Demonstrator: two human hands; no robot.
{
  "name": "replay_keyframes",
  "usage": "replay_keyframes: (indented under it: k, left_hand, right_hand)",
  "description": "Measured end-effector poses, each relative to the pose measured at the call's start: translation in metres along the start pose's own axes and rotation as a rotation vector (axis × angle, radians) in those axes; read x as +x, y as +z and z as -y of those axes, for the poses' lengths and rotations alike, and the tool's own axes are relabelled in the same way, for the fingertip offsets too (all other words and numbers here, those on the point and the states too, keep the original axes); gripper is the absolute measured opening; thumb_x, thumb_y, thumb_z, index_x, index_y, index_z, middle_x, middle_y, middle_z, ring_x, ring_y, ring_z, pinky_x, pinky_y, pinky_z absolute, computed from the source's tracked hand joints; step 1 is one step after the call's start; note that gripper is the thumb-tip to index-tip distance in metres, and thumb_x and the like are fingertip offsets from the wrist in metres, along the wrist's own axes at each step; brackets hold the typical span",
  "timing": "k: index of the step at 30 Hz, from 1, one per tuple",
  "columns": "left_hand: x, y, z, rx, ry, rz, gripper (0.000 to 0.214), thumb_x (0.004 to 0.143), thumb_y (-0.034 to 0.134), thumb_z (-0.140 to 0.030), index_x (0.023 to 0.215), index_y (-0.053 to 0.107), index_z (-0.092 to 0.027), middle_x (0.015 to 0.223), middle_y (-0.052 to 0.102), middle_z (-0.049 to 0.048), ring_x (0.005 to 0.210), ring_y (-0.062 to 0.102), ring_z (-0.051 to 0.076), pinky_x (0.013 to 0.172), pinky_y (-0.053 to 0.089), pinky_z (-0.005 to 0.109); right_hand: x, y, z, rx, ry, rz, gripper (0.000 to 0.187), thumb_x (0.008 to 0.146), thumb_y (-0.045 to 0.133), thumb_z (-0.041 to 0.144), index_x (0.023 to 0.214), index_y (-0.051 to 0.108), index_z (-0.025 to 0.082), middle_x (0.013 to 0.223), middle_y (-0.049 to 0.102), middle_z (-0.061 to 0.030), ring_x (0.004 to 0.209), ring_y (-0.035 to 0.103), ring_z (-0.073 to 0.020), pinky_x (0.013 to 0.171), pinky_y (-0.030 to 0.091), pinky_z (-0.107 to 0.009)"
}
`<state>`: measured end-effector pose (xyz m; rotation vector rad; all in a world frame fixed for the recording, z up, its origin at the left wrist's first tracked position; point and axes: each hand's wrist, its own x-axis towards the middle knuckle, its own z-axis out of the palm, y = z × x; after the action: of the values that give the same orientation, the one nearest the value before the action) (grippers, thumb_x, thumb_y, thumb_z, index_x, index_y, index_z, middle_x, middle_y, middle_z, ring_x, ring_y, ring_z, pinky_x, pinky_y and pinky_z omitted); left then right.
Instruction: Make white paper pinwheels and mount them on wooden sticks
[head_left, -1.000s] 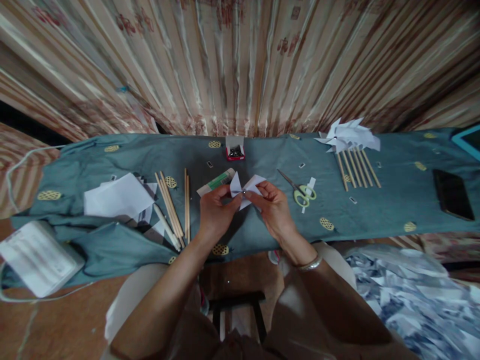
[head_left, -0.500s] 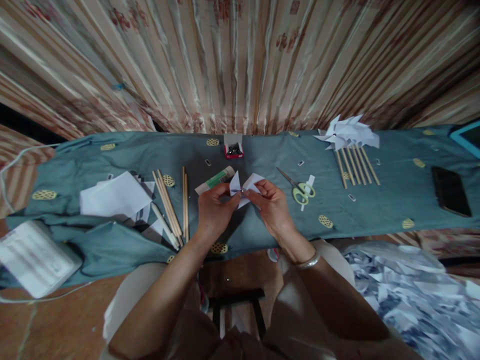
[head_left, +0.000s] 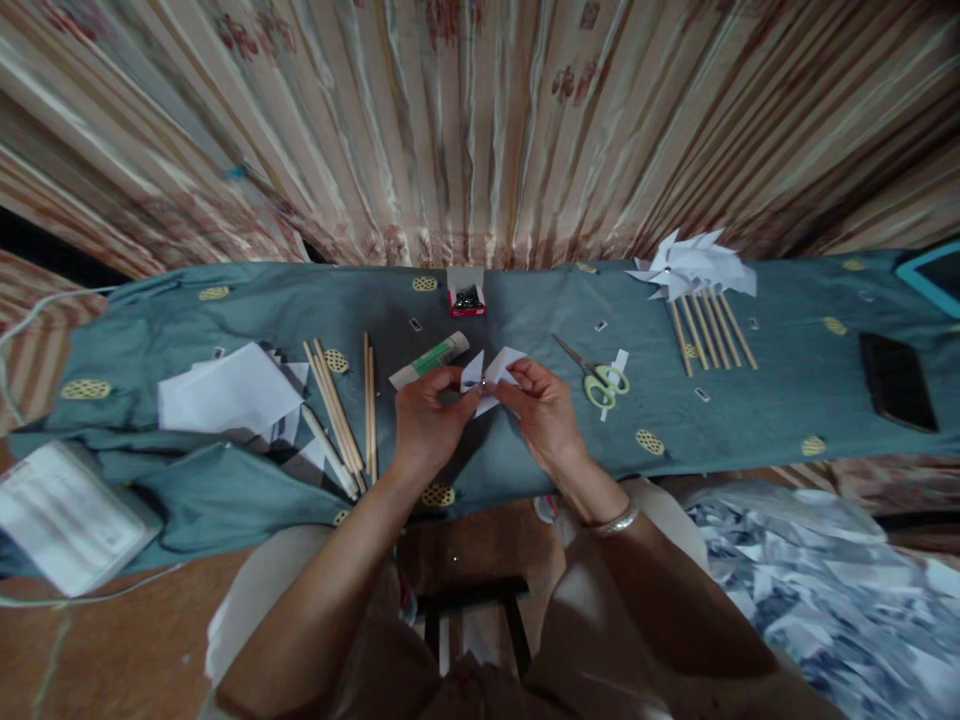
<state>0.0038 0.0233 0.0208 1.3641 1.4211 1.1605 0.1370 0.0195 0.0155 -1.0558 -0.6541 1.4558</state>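
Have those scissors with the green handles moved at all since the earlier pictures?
No. The green-handled scissors keep the same place relative to the nearby printed pineapple; the whole view just shifted slightly.

Beside the right fingers [head_left: 538,374], scissors [head_left: 590,372] obstruct, then room opens toward pinwheels [head_left: 703,265].

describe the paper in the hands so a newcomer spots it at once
On the long blue-green cloth, find the left hand and right hand close together. The folded white paper is pinched between them, pointed flaps showing. Unlike the white pinwheels at the right, it shows no stick.
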Motion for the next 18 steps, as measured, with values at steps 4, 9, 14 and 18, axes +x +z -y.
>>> replay_keyframes:
  k: [4,9,14,18]
  left_hand:
    - [-0.0009,-0.0008,-0.0022,0.003,0.019,-0.003,0.007,0.071,0.072,-0.021,0.076,0.076,-0.018,0.073,0.075,0.0004,0.07,0.068,0.018,0.072,0.051,0.03]
    - [-0.0002,0.002,-0.001,-0.13,-0.03,0.001,0.012,0.07,0.075,-0.026,0.078,0.078,-0.018,0.075,0.076,0.0022,0.071,0.069,0.02,0.069,0.052,0.03]
    - [0.0015,0.0068,0.0002,-0.381,-0.115,0.045,0.019,0.065,0.078,-0.027,0.082,0.079,-0.017,0.077,0.076,0.0022,0.068,0.068,0.018,0.065,0.053,0.028]
    - [0.0019,0.007,-0.0011,-0.41,-0.127,0.045,0.02,0.063,0.079,-0.026,0.081,0.079,-0.017,0.077,0.076,0.0021,0.069,0.068,0.018,0.065,0.054,0.028]
  right_hand:
    - [0.0002,0.0004,-0.0001,0.023,0.006,-0.046,0.038,0.047,0.093,0.025,0.075,0.067,0.024,0.071,0.071,0.0065,0.065,0.063,-0.0117,0.069,0.053,-0.026]
    - [-0.0006,0.0,0.0018,0.011,-0.008,-0.007,0.034,0.054,0.091,0.027,0.078,0.068,0.023,0.076,0.074,0.0047,0.07,0.065,-0.0124,0.073,0.053,-0.027]
    - [0.0,-0.0019,0.0027,0.023,-0.002,0.0,0.035,0.055,0.091,0.029,0.082,0.07,0.023,0.077,0.075,0.0042,0.069,0.065,-0.0128,0.072,0.054,-0.028]
    - [0.0003,-0.0035,0.0032,0.015,0.002,0.022,0.035,0.056,0.092,0.029,0.083,0.07,0.023,0.079,0.075,0.0037,0.07,0.067,-0.0132,0.075,0.055,-0.028]
